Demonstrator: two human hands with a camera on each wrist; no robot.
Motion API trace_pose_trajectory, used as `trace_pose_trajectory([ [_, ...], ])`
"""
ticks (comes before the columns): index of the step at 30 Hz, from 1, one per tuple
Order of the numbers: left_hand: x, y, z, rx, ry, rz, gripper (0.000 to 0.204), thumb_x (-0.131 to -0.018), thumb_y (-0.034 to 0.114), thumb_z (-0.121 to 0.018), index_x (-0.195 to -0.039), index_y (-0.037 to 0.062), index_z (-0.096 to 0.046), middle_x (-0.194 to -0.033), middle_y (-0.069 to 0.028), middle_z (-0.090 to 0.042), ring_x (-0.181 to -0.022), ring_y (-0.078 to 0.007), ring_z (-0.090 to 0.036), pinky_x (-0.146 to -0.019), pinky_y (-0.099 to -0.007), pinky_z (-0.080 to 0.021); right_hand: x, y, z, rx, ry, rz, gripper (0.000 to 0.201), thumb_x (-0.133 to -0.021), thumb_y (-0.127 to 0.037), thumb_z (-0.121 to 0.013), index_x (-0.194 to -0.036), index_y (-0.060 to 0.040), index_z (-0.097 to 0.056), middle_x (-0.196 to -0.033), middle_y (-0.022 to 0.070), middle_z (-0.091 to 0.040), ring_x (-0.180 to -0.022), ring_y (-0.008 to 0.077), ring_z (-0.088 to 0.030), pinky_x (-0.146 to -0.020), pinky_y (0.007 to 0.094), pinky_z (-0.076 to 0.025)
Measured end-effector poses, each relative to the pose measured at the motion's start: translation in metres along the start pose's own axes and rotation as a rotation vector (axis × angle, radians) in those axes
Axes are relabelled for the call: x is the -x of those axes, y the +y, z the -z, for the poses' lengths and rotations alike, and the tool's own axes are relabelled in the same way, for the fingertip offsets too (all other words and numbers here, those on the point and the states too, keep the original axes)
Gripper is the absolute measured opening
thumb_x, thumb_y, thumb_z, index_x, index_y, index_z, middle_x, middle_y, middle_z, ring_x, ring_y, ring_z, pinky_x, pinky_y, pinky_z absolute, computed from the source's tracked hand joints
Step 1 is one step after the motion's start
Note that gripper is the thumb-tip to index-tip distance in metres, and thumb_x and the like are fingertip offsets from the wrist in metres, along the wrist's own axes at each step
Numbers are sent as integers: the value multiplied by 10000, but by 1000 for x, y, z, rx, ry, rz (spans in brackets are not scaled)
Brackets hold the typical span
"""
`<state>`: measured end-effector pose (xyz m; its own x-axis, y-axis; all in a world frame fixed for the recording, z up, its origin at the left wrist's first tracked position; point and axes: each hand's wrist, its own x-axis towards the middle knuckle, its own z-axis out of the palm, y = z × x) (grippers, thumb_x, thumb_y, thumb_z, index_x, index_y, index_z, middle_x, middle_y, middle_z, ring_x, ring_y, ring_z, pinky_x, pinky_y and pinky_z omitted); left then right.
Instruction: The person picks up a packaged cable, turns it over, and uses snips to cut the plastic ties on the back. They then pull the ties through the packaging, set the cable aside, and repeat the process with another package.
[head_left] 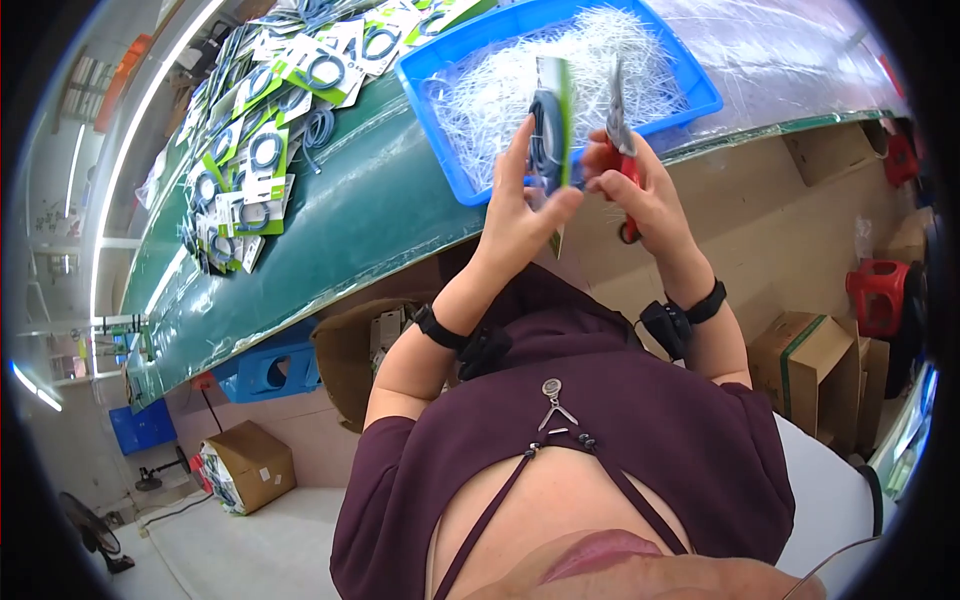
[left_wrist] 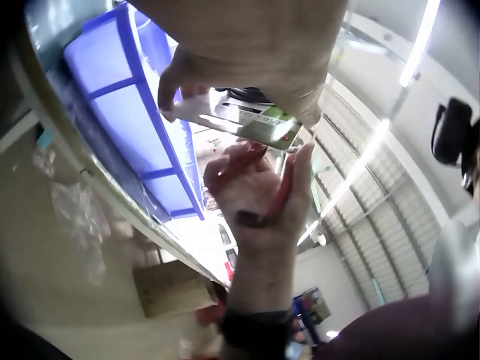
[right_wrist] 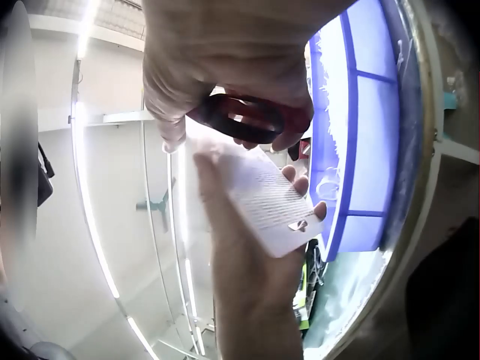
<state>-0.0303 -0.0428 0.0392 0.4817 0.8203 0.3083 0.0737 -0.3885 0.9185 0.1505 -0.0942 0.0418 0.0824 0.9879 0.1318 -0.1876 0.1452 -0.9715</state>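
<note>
On my head feed, the left hand point(head_left: 522, 215) pinches a carded cable point(head_left: 546, 140) before a blue tray point(head_left: 461, 185) of white shreds point(head_left: 640, 60), while the right hand point(head_left: 650, 200) grips red-handled cutters point(head_left: 630, 180) just beside it. My left wrist view shows the card's green-and-white face between thumb and fingers; my right wrist view shows a dark handle loop near the card's pale back.
</note>
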Motion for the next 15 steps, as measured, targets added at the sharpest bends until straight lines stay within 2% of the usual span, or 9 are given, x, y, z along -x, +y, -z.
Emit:
trace_pose_trajectory([
  [1, 0, 4, -2, -472, 32, -194, 868, -859, 359, -711, -1476, 37, -193, -1282, -161, -455, -1125, -303, -522, -943, -399, -481, -2, -10, -10, -59, 38, 21, 474, -854, -185, -714, -1238, 11, -516, -998, 40, -606, -857, 137, -581, -760, 297, -477],
  [4, 6, 12, -7, -531, 141, -221, 875, -852, 275, -726, -1479, 16, -174, -1254, -155, -474, -1107, -270, -537, -919, -371, -485, -3, -23, -16, -175, 110, 70, 458, -865, -199, -715, -1213, 19, -514, -1007, 27, -599, -858, 88, -568, -759, 260, -475],
  [6, 5, 15, 0, -566, 208, -236, 880, -849, 233, -733, -1481, 6, -164, -1240, -152, -484, -1098, -254, -544, -906, -358, -487, -5, -18, 2, -187, 73, -65, 456, -875, -147, -667, -1264, 12, -488, -1007, 23, -591, -877, 97, -569, -788, 256, -470],
  [7, 4, 16, 6, -205, 121, -97, 803, -869, 216, -710, -1461, -5, -213, -1223, -140, -505, -1074, -233, -553, -900, -345, -482, -6, -16, 6, -192, 52, -134, 461, -880, -120, -643, -1289, 8, -475, -1006, 21, -587, -886, 102, -569, -803, 253, -467],
  [9, 5, 18, 14, 514, -58, 185, 654, -910, 182, -664, -1420, -26, -311, -1189, -116, -548, -1028, -191, -572, -889, -321, -472, -7, -9, -2, -251, 74, -102, 467, -873, -128, -658, -1283, 8, -480, -1005, 21, -586, -875, 97, -564, -792, 253, -471],
  [10, 8, 16, 13, 513, -50, 186, 654, -910, 182, -664, -1420, -26, -311, -1189, -116, -548, -1028, -191, -572, -889, -321, -472, -8, -6, -9, -312, 97, -73, 474, -866, -135, -672, -1276, 9, -485, -1003, 20, -584, -865, 92, -559, -781, 253, -474],
  [12, 15, 4, 10, 754, -34, 333, 503, -944, 164, -616, -1356, -29, -402, -1153, -82, -584, -992, -150, -575, -878, -291, -463, -11, 2, -11, -375, 105, -43, 481, -858, -143, -687, -1270, 10, -490, -1001, 20, -583, -854, 87, -555, -770, 253, -478],
  [13, 17, -2, 11, 874, -26, 404, 433, -960, 155, -592, -1324, -31, -448, -1135, -65, -602, -974, -130, -577, -872, -276, -459, -11, 6, -5, -59, 173, 83, 502, -841, -157, -710, -1263, 11, -495, -987, 26, -585, -837, 99, -554, -755, 264, -480],
  [15, 20, -13, 16, 740, 11, 327, 396, -969, 155, -577, -1301, -29, -467, -1129, -57, -608, -977, -119, -571, -871, -268, -457, -13, 12, 4, 572, 301, 335, 545, -807, -184, -755, -1249, 13, -505, -959, 39, -588, -802, 123, -552, -727, 285, -486],
])
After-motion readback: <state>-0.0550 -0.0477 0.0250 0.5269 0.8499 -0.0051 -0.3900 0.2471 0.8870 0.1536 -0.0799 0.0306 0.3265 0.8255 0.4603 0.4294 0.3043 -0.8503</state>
